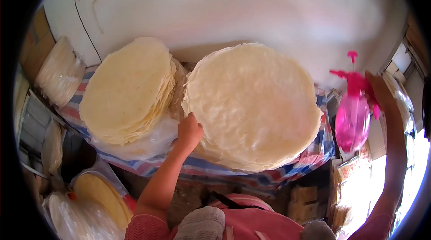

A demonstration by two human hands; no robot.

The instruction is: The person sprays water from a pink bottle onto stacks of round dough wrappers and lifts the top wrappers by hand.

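Two stacks of thin round flatbread sheets lie side by side in front of me. The right stack (252, 105) is the wider one, and its top sheet looks bumpy and glossy in places. My left hand (190, 130) pinches the left edge of this stack; how many sheets are between the fingers cannot be told. Yellower sheets with ragged edges make up the left stack (126, 88). Off to the right, my right hand (378, 90) grips a pink pump spray bottle (353, 118), held up beside the table with its nozzle pointing left. Pink-tinted liquid shows inside the bottle.
A striped plastic sheet (208, 169) covers the table, with clear plastic film (144, 142) under the left stack. Bagged sheets (60, 73) lean at the far left. More round sheets (101, 196) stand in plastic at lower left. Cardboard boxes (303, 203) sit low at right.
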